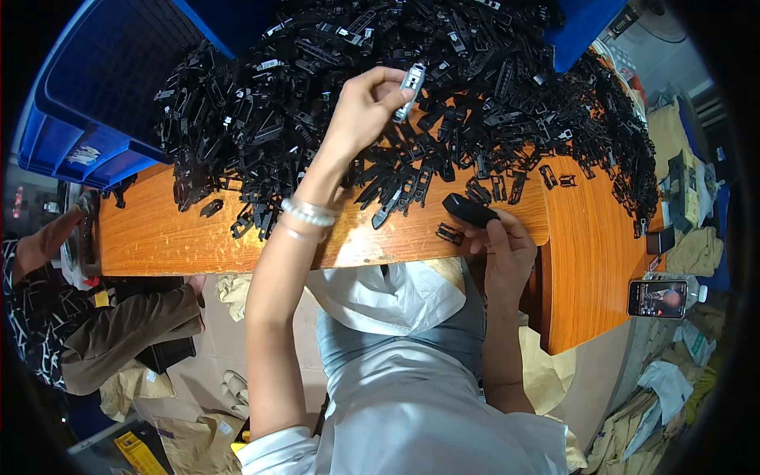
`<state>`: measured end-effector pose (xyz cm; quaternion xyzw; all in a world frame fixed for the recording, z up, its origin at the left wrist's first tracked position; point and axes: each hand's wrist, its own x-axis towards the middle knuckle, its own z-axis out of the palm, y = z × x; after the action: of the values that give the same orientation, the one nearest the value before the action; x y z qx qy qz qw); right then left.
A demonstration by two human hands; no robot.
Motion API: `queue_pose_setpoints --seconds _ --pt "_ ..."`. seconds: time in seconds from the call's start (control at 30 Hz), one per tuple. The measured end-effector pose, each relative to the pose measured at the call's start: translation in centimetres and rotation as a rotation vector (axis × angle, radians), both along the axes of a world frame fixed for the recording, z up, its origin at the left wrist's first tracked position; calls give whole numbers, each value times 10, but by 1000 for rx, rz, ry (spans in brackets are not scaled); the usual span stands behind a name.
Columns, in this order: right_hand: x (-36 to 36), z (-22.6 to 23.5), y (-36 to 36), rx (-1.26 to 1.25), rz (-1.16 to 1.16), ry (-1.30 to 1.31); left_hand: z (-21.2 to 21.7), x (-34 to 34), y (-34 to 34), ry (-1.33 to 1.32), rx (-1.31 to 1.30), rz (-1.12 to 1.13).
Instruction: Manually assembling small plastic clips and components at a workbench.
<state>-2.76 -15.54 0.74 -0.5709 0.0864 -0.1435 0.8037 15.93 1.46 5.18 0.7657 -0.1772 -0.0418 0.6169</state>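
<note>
Over the heap of black plastic parts [293, 119], my left hand [360, 115] is closed on a slim silver-grey piece [409, 89] with slots along it, pinched between thumb and fingers. I cannot tell its exact kind. Nearer the table's front edge, my right hand [507, 249] grips a smooth, dark, elongated casing [467, 210] that points away to the left. Beside that hand lies a small black slotted frame [450, 233]. Loose narrow black pieces [392, 198] spread between my two hands on the wooden table [158, 233].
A blue plastic crate [79, 134] stands at the far left, and another blue panel [586, 32] borders the heap at right. A phone [657, 299] sits by the table's right edge. At left, another person's arm [47, 237] shows. Brown bags [198, 443] lie below.
</note>
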Motion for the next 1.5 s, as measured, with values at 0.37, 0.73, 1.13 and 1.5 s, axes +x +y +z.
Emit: queue_pose_setpoints --seconds 0.37,0.73,1.13,1.5 --pt "1 17 13 -367 138 -155 10 -113 19 517 -89 -369" --pt "-1 25 23 -378 274 -46 5 -150 31 0 194 -314" --pt "-6 16 20 -243 442 31 -18 -150 52 -153 286 -214" --pt "-13 7 20 -816 74 89 -37 -119 78 -418 1043 560"
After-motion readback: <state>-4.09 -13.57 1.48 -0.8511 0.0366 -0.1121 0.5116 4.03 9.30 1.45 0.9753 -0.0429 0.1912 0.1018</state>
